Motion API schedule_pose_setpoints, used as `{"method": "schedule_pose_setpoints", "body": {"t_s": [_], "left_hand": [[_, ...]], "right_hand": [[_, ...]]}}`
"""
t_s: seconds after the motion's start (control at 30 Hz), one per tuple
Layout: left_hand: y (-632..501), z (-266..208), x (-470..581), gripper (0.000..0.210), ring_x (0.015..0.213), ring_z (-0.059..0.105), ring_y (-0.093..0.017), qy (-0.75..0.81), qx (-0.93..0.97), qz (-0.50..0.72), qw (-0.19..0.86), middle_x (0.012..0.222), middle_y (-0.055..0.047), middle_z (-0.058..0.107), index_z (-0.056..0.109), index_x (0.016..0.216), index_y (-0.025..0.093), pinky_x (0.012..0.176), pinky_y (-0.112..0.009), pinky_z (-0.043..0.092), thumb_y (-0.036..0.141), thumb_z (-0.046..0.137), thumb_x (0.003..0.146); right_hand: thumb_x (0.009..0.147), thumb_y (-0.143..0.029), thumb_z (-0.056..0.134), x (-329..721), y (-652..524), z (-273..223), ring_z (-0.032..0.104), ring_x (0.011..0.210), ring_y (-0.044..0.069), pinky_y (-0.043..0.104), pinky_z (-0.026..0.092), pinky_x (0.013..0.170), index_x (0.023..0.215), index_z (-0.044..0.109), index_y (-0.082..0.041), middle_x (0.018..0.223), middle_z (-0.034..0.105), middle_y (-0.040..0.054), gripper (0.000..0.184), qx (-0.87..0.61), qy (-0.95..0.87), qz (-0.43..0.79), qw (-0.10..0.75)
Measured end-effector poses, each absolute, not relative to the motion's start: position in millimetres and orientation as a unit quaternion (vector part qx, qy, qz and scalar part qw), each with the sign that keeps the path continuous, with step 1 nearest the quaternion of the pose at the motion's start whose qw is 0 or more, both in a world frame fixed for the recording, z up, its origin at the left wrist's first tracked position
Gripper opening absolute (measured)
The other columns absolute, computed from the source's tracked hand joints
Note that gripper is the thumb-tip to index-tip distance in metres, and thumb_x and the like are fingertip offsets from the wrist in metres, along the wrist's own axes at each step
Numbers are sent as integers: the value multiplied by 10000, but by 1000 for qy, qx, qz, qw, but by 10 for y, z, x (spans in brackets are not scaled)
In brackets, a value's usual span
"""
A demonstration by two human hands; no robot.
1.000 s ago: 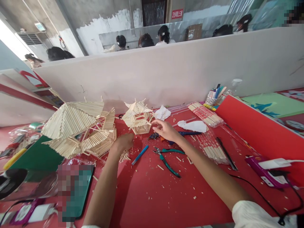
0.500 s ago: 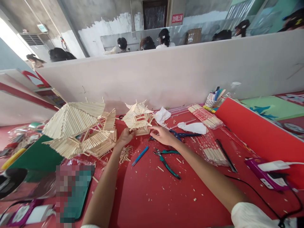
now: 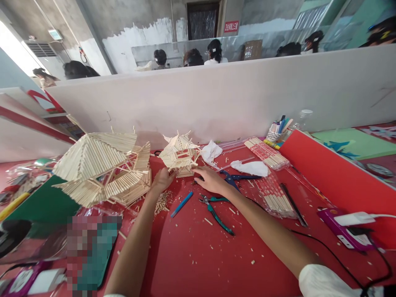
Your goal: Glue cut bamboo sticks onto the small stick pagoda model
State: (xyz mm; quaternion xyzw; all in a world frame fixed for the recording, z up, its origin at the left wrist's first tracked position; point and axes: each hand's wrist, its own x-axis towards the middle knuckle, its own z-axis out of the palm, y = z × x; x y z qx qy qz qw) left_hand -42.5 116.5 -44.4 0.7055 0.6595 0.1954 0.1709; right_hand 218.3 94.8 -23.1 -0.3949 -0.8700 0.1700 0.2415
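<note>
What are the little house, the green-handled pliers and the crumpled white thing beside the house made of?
The little house looks like wood with a plain, unpainted finish: pale, thin sticks show side by side. The green-handled pliers have a grey head, probably metal, and solid green handles, perhaps plastic or rubber. The crumpled white thing has matt, soft-looking folds: maybe tissue, maybe cloth.

Soft, even light covers the desk [image 3: 192, 268], glare [image 3: 8, 35] burns white beyond its far left corner, a faint shadow [image 3: 158, 243] edges the left forearm [image 3: 136, 235], and wide-angle stretch skews the sides
</note>
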Motion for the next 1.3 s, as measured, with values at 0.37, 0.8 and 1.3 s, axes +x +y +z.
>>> {"method": "schedule_pose_setpoints", "body": {"t_s": [0.37, 0.8, 1.3], "left_hand": [[1109, -429, -351, 271, 981, 729, -265, 669, 706, 157, 175, 972, -115, 785, 755, 1021, 198, 829, -299, 516, 415, 631, 916], [1071, -456, -333, 280, 1083, 710, -243, 665, 713, 145, 169, 1141, -114, 764, 705, 1183, 233, 900, -291, 509, 343, 607, 944], [1072, -431, -320, 282, 1001, 718, -259, 674, 713, 117, 151, 1008, -116, 768, 729, 1071, 217, 804, -287, 485, 422, 567, 966]], "right_hand": [[986, -173, 536, 2093, 854, -204, 643, 1121, 274, 417, 500, 1004, 1250, 697, -143, 1196, 703, 148, 310, -414, -884, 88, 198], [975, -194, 523, 1698, 809, -216, 592, 1296, 285, 428, 560, 979, 1549, 426, -250, 1482, 560, 127, 585, -371, -868, 200, 263], [1052, -279, 433, 1835, 822, -60, 729, 1053, 249, 325, 531, 884, 1255, 692, -209, 1190, 762, 114, 337, -477, -871, 66, 94]]}}
